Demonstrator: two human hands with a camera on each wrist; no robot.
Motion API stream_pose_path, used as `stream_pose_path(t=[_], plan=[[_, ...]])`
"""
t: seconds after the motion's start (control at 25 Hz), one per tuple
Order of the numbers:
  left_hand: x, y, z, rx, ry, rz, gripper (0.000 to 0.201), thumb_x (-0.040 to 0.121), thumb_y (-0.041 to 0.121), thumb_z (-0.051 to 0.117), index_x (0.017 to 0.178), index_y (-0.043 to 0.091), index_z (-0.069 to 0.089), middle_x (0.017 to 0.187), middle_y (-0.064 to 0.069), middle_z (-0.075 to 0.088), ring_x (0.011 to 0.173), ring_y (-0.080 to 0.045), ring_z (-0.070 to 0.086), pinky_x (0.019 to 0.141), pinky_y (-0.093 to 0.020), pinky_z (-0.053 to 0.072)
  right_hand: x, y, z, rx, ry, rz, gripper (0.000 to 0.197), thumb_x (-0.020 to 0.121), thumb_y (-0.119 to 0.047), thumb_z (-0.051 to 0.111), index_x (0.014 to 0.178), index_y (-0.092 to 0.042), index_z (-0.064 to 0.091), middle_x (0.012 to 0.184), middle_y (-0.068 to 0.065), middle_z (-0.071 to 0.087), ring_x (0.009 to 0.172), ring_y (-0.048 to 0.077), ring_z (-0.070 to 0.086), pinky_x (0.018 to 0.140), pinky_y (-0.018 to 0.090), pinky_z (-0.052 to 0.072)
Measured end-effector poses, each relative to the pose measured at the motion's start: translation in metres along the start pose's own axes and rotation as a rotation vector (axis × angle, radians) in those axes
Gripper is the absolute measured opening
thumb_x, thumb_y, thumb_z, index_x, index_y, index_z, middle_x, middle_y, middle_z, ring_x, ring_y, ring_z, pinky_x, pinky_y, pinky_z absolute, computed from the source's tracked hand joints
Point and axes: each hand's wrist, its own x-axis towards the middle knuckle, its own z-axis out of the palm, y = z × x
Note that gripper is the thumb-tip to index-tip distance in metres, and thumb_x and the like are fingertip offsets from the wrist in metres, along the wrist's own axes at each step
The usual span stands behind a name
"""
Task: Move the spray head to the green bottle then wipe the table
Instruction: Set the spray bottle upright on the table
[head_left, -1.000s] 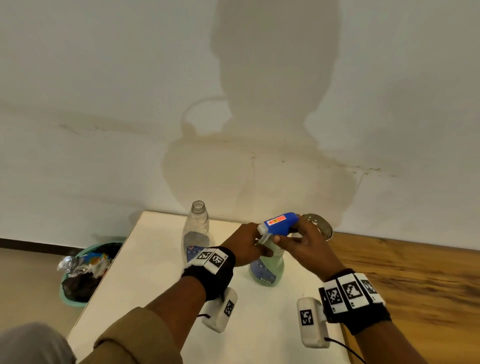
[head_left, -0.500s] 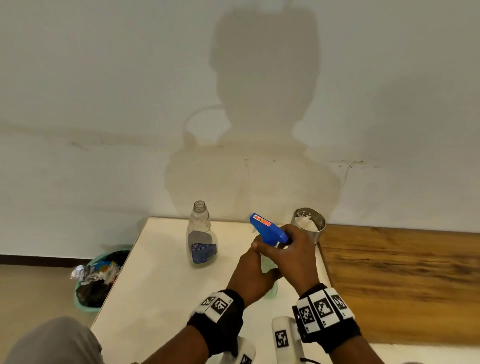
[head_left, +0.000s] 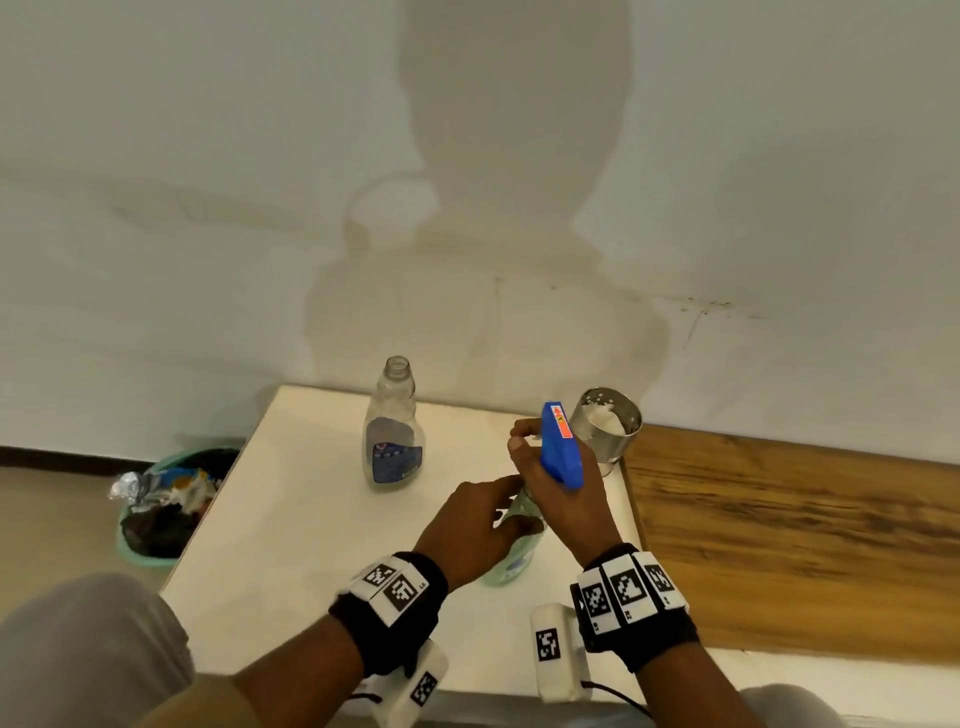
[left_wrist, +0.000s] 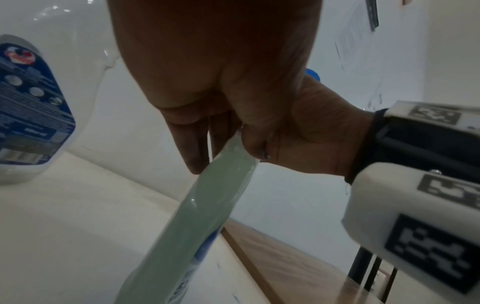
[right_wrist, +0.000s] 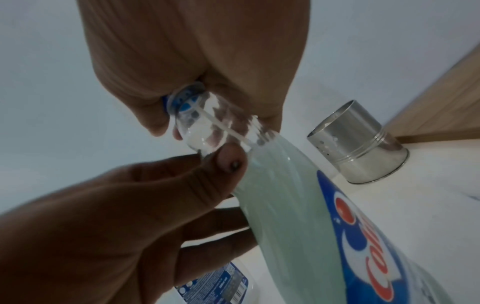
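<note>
the right hand (head_left: 558, 499) wraps its fingers around the blue spray head (head_left: 558, 441) at the neck of the green bottle (right_wrist: 298, 205); the left hand (head_left: 475, 525) pinches that neck just below, thumb against it; the bottle stands on the white table (head_left: 291, 519), long axis roughly upright, the head's nozzle pointing away toward the wall; beyond the green bottle to its left an uncapped clear bottle (head_left: 394, 431) stands apart; a steel cup (head_left: 608, 423) sits just behind on its right; the hands hide most of the green bottle.

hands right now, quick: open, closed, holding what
Left hand: closed around the neck of the green bottle.
Right hand: closed on the blue spray head atop that bottle.
</note>
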Motion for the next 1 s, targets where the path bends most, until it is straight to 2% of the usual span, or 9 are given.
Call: stream_pose_path(t=[0.12, 0.24, 0.36, 0.4, 0.48, 0.56, 0.68, 0.8, 1.0], plan=[[0.001, -0.012, -0.01, 0.188, -0.051, -0.001, 0.043, 0.084, 0.048, 0.057, 0.124, 0.031, 0.058, 0.115, 0.007, 0.07, 0.099, -0.01, 0.066, 0.09, -0.036, 0.054, -0.001, 0.005, 0.003, 0.04, 0.061, 0.039, 0.023, 0.091, -0.032, 0.063, 0.104, -0.013, 0.062, 0.082, 0.01, 0.072, 0.076, 0.024, 0.071, 0.073, 0.036, 0.059], [0.003, -0.014, -0.02, 0.323, -0.032, -0.004, 0.039, 0.086, 0.047, 0.057, 0.12, 0.027, 0.062, 0.114, 0.007, 0.07, 0.095, -0.011, 0.067, 0.087, -0.037, 0.054, -0.004, 0.006, 0.011, 0.057, 0.143, 0.056, 0.033, 0.089, -0.037, 0.061, 0.096, -0.005, 0.062, 0.063, 0.005, 0.063, 0.059, 0.017, 0.063, 0.061, 0.027, 0.055], [0.001, -0.011, -0.031, 0.369, 0.015, 0.005, 0.033, 0.089, 0.04, 0.055, 0.117, 0.025, 0.064, 0.111, 0.005, 0.071, 0.096, -0.015, 0.066, 0.086, -0.038, 0.054, 0.001, 0.0, 0.012, 0.066, 0.15, 0.06, 0.041, 0.085, -0.047, 0.056, 0.093, -0.008, 0.064, 0.057, 0.004, 0.056, 0.05, 0.01, 0.056, 0.052, 0.016, 0.049], [0.0, -0.011, -0.037, 0.409, 0.036, 0.015, 0.031, 0.09, 0.036, 0.053, 0.116, 0.025, 0.064, 0.111, 0.004, 0.071, 0.097, -0.017, 0.066, 0.086, -0.039, 0.053, 0.004, 0.0, 0.011, 0.063, 0.133, 0.073, 0.036, 0.088, -0.044, 0.056, 0.093, -0.009, 0.065, 0.056, 0.005, 0.056, 0.049, 0.009, 0.055, 0.051, 0.016, 0.048], [0.0, -0.013, -0.05, 0.505, 0.075, 0.021, 0.03, 0.091, 0.027, 0.048, 0.116, 0.024, 0.064, 0.112, 0.001, 0.07, 0.099, -0.02, 0.064, 0.086, -0.04, 0.052, 0.01, 0.003, 0.007, 0.055, 0.12, 0.116, 0.029, 0.092, -0.036, 0.06, 0.091, -0.007, 0.065, 0.056, 0.008, 0.055, 0.048, 0.014, 0.055, 0.049, 0.023, 0.049], [0.0, -0.013, -0.065, 0.56, 0.094, 0.006, 0.031, 0.091, 0.024, 0.045, 0.115, 0.023, 0.063, 0.113, -0.002, 0.068, 0.1, -0.022, 0.063, 0.086, -0.039, 0.052, 0.008, 0.009, 0.005, 0.031, 0.134, 0.18, 0.035, 0.089, -0.036, 0.065, 0.089, -0.001, 0.062, 0.057, 0.012, 0.055, 0.047, 0.021, 0.054, 0.05, 0.03, 0.049], [-0.001, -0.013, -0.087, 0.608, 0.135, -0.006, 0.029, 0.09, 0.024, 0.045, 0.111, 0.023, 0.066, 0.107, -0.002, 0.069, 0.1, -0.024, 0.062, 0.084, -0.033, 0.048, -0.006, 0.013, 0.004, -0.02, 0.085, 0.303, 0.036, 0.087, -0.038, 0.066, 0.085, -0.001, 0.063, 0.061, 0.013, 0.06, 0.046, 0.02, 0.055, 0.048, 0.027, 0.048], [0.0, -0.016, -0.096, 0.623, 0.17, -0.039, 0.027, 0.091, 0.025, 0.045, 0.106, 0.023, 0.066, 0.097, 0.0, 0.07, 0.1, -0.027, 0.06, 0.077, -0.028, 0.035, -0.02, 0.016, 0.006, -0.084, 0.038, 0.43, 0.03, 0.088, -0.037, 0.063, 0.08, -0.008, 0.063, 0.072, 0.012, 0.07, 0.048, 0.02, 0.058, 0.05, 0.027, 0.048], [-0.003, -0.014, -0.096, 0.677, 0.148, -0.011, 0.025, 0.092, 0.025, 0.044, 0.102, 0.021, 0.066, 0.092, 0.001, 0.07, 0.095, -0.026, 0.06, 0.073, -0.026, 0.026, -0.03, 0.023, 0.017, -0.138, 0.035, 0.59, 0.023, 0.087, -0.037, 0.061, 0.081, -0.016, 0.057, 0.079, 0.01, 0.073, 0.05, 0.02, 0.059, 0.051, 0.025, 0.049]])
